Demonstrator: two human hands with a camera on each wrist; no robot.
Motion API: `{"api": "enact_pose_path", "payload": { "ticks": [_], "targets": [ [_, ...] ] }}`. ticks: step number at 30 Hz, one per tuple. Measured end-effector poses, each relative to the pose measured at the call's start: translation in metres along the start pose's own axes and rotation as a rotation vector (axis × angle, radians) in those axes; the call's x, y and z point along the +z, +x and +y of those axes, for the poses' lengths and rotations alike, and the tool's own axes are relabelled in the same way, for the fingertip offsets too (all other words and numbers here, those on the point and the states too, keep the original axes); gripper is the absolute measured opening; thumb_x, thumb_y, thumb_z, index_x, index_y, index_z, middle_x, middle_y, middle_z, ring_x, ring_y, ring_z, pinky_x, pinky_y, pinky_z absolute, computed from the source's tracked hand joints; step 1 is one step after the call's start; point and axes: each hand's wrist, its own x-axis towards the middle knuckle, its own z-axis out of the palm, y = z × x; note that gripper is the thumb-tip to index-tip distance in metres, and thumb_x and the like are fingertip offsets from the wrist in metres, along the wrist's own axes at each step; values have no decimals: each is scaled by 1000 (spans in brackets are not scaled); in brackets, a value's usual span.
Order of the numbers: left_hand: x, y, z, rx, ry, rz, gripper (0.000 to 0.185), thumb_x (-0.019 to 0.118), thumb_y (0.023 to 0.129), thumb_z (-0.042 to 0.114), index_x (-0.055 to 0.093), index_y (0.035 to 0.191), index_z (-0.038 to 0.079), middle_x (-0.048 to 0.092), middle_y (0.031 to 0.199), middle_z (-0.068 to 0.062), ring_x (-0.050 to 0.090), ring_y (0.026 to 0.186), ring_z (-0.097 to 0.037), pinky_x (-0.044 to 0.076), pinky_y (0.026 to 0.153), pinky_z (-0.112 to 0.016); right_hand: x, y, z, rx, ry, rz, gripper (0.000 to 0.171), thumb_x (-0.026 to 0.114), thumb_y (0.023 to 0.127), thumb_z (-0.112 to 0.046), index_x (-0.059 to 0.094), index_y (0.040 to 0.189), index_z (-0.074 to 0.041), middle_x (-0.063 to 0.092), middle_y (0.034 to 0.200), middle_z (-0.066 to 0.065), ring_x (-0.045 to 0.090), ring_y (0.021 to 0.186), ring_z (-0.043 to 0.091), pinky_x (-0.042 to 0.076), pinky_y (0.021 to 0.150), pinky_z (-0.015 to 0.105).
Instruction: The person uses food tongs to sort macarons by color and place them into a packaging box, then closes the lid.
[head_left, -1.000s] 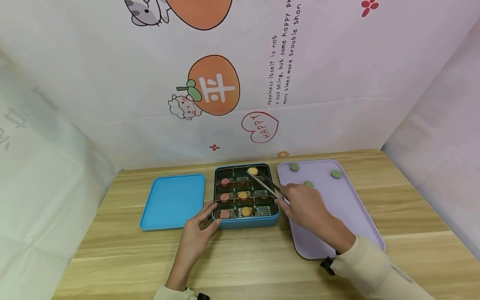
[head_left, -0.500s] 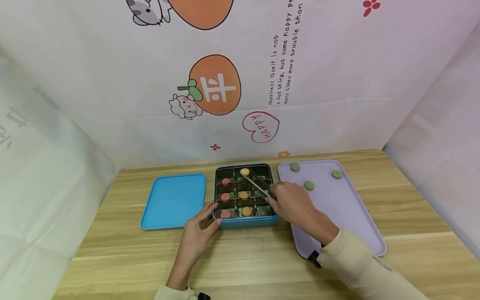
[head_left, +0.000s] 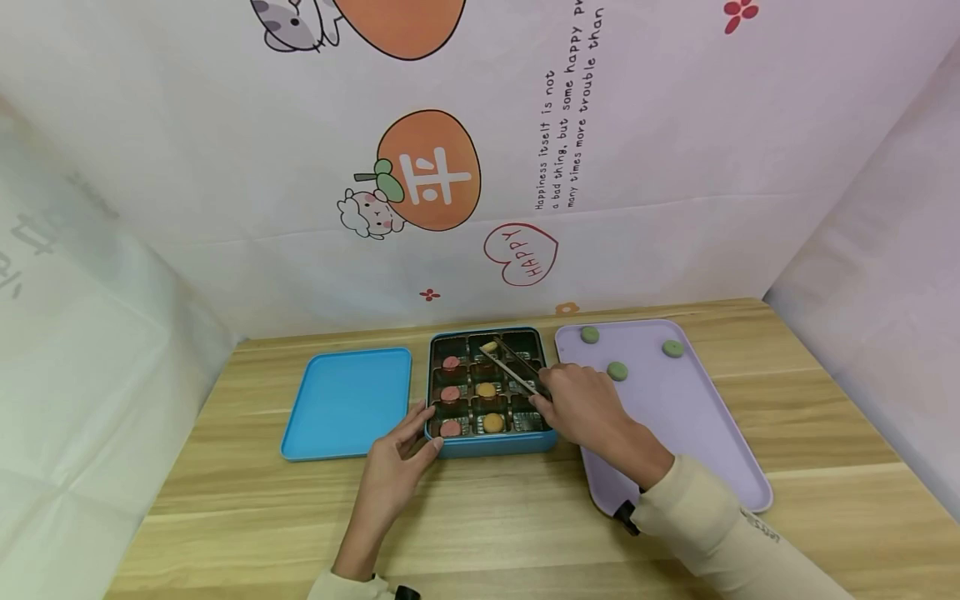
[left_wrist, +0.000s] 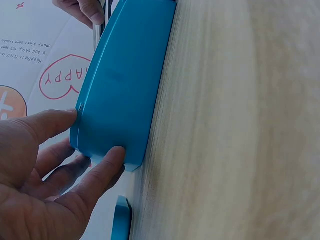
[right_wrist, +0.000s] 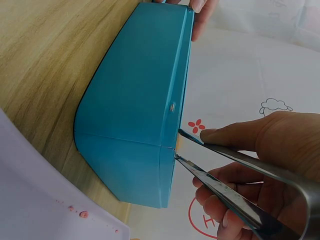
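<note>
My right hand (head_left: 587, 407) grips metal tongs (right_wrist: 235, 200), their tips reaching into the back middle compartment of a blue box (head_left: 491, 447). A yellow cookie (head_left: 489, 346) sits tilted there at the tips; whether they still pinch it, I cannot tell. Fairly straight fingers of my left hand (head_left: 395, 467) rest against the box's front left corner, thumb on the front wall. Three pink cookies (head_left: 449, 394) fill the left column. Two more yellow cookies (head_left: 486, 390) lie in the middle column. In both wrist views the box walls hide its inside.
A flat blue lid (head_left: 347, 404) lies on the wooden table (head_left: 480, 533) left of the box. To the right, a lilac tray (head_left: 690, 425) holds three green cookies (head_left: 617, 371), partly beneath my right forearm. A printed white cloth (head_left: 637, 267) stands behind.
My right hand moved left, carrying the yellow cookie over to the back middle compartment. Then the cookie lowered slightly and tilted. My left hand stayed at the box corner.
</note>
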Motion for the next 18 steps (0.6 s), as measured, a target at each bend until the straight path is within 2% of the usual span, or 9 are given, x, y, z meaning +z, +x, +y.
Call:
{"api": "enact_pose_path", "payload": {
  "ticks": [9, 18],
  "targets": [
    [0, 0, 0, -9, 7, -2, 52, 72, 100, 12, 59, 150, 8, 39, 167, -13, 46, 149, -36, 51, 114, -43, 0, 0, 0, 18, 20, -14, 18, 80, 94, -21, 76, 90, -4, 73, 80, 9, 61, 58, 20, 45, 44, 30],
    [0, 0, 0, -7, 8, -4, 51, 71, 100, 11, 59, 149, 8, 39, 167, -15, 47, 148, -38, 51, 113, -44, 0, -1, 0, 20, 23, -8, 19, 80, 94, -21, 74, 87, -4, 72, 79, 9, 58, 57, 18, 42, 43, 27]
  ]
}}
